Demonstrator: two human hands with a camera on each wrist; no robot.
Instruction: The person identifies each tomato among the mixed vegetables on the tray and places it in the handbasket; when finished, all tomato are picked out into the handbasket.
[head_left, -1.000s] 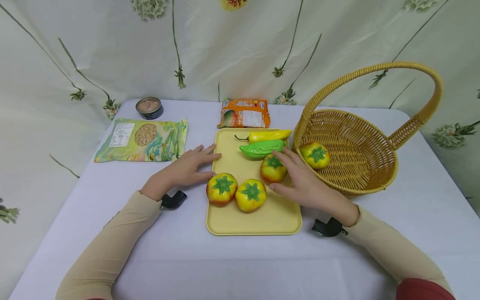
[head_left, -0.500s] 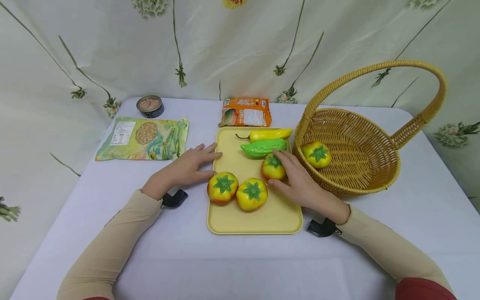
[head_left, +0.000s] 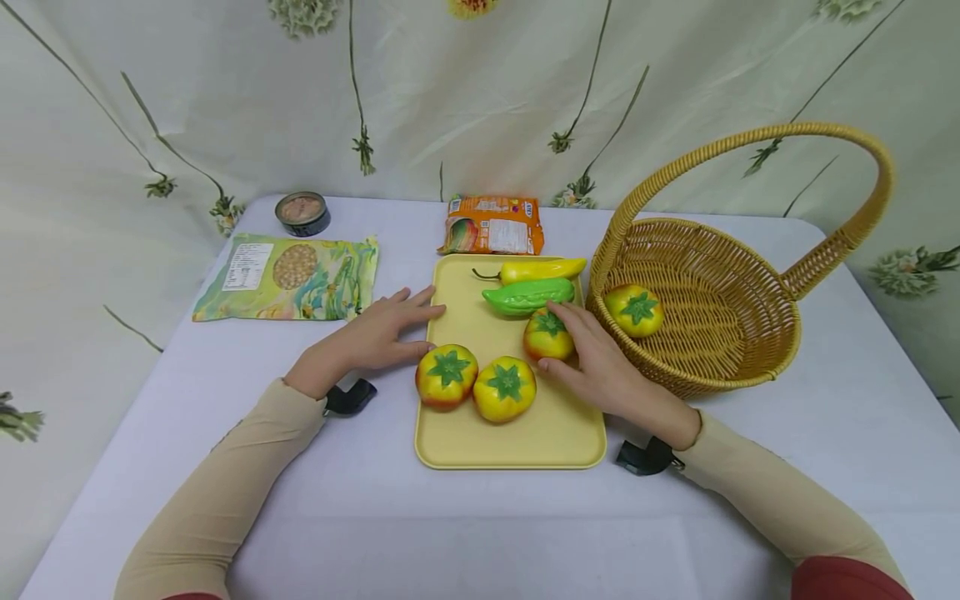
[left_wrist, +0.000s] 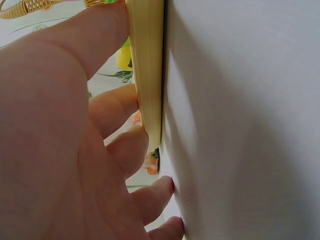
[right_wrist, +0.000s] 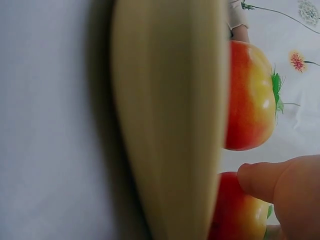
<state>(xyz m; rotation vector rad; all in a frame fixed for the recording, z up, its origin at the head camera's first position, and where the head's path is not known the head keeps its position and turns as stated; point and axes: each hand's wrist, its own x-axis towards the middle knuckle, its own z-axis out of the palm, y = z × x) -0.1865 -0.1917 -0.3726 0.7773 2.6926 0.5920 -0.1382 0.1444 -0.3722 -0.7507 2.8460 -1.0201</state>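
Observation:
In the head view my right hand (head_left: 596, 362) holds a yellow-red toy tomato (head_left: 545, 337) on the yellow tray (head_left: 510, 450), its thumb on the near side and fingers over the far side. The right wrist view shows the thumb (right_wrist: 265, 180) against that tomato's red side (right_wrist: 232, 205). My left hand (head_left: 378, 333) lies spread at the tray's left edge; thumb and some fingertips touch the rim (left_wrist: 147, 75), others the cloth. Two more toy tomatoes, one left (head_left: 446, 377) and one right (head_left: 505, 389), sit side by side on the tray.
A yellow pepper (head_left: 543, 270) and a green bumpy vegetable (head_left: 528, 297) lie at the tray's far end. On the right, a tall-handled wicker basket (head_left: 783, 350) contains one toy tomato (head_left: 634, 310). Behind are an orange packet (head_left: 491, 225), a green bag (head_left: 300, 281) and an open can (head_left: 302, 214).
My right hand has shifted slightly left and its thumb and fingers have closed in on the tomato. The left hand stays in place at the tray's edge.

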